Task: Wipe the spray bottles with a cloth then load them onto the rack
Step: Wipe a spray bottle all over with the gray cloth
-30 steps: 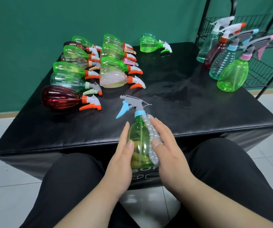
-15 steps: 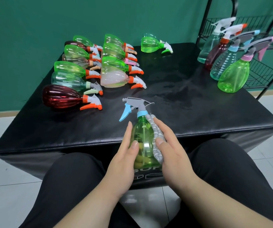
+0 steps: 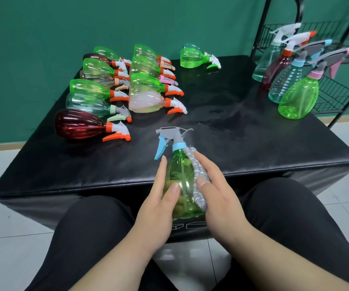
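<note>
Head view: bottle (image 3: 181,177), gripped by L hand (image 3: 154,208), shifted slightly rightward; cloth (image 3: 198,192) grasped by R hand (image 3: 222,204); wipe unfinished.

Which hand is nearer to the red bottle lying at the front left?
Left. The left hand grips the green bottle on the side toward the red bottle; the right hand holds the cloth on the other side.

Black trousers (image 3: 89,238) of plain, smooth cloth fill the lower left and lower right of the frame. The forearms (image 3: 106,265) are bare, and the left hand (image 3: 158,198) and right hand (image 3: 217,198) show short, plain nails
</note>
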